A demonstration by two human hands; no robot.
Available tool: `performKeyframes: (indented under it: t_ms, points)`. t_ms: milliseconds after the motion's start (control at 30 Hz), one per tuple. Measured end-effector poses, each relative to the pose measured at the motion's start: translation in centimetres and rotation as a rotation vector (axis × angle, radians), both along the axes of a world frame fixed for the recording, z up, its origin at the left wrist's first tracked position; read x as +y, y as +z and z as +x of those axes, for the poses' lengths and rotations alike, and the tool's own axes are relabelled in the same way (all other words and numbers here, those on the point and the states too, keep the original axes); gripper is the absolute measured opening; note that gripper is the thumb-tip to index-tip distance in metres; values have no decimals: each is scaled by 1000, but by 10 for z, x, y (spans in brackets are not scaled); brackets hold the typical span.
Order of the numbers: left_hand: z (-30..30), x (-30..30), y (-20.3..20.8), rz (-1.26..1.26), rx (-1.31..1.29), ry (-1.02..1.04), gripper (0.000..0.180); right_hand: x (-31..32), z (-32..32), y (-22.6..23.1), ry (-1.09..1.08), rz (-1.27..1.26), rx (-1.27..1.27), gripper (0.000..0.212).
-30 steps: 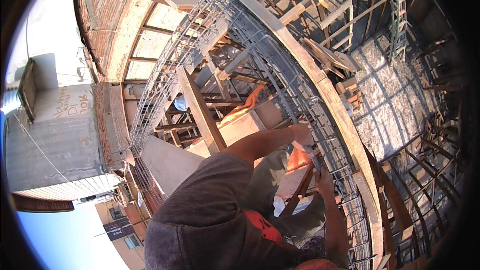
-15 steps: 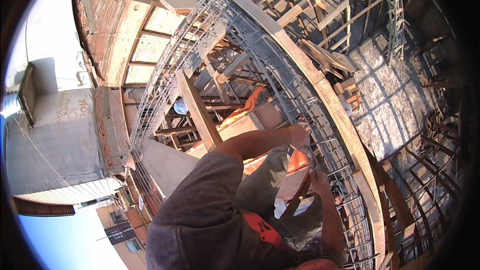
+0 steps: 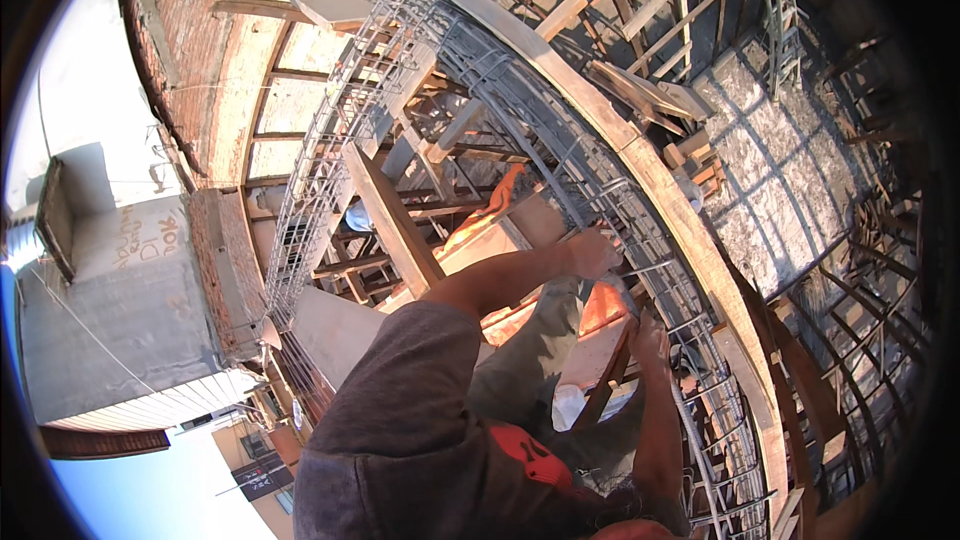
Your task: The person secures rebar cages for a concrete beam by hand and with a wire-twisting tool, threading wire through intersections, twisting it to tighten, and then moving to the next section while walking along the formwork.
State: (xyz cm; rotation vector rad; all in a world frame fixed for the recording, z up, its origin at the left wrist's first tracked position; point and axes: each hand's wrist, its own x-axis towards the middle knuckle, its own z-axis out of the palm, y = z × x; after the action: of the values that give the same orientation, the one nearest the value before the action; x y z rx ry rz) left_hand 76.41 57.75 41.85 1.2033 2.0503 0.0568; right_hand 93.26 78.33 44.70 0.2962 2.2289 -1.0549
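My left hand (image 3: 594, 253) is closed at the near side of a long steel rebar cage (image 3: 640, 240). Its fingers curl down, and whatever they hold is hidden. Below and to the right of it, my right hand (image 3: 650, 342) is also closed, close against the cage's bars. A thin grey piece (image 3: 620, 290) shows between the two hands; I cannot tell which hand grips it. My bent legs in green-grey trousers (image 3: 535, 350) are under my arms.
A wooden form board (image 3: 690, 245) runs along the cage's far side. A second rebar cage (image 3: 330, 110) crosses at upper left. A timber beam (image 3: 395, 220) slants near my left arm. Orange cloth (image 3: 490, 208) lies below among props. A rough concrete slab (image 3: 765, 180) lies lower right.
My hands have moved apart; the right hand has shifted slightly right and up. The whole view has turned a little.
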Motion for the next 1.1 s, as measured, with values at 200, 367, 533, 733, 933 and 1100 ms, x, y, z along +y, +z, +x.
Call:
performKeyframes:
  t_ms: [200,367,533,733,933,1100]
  points:
    - [-23,16,20,-37,-99,-102,77,2,47,32,-211,33,358,53]
    - [-33,19,-11,-149,-223,-18,77,103,199,37,-130,684,250,66]
    - [-38,24,-22,-224,-258,-2,77,175,261,-7,-94,765,36,59]
    - [-45,47,30,-369,-237,-84,82,205,264,-18,100,495,-220,56]
    - [22,27,4,432,353,13,65,193,258,-23,-58,745,347,56]
    - [-3,33,-6,24,63,-105,67,207,239,-20,15,523,1,48]
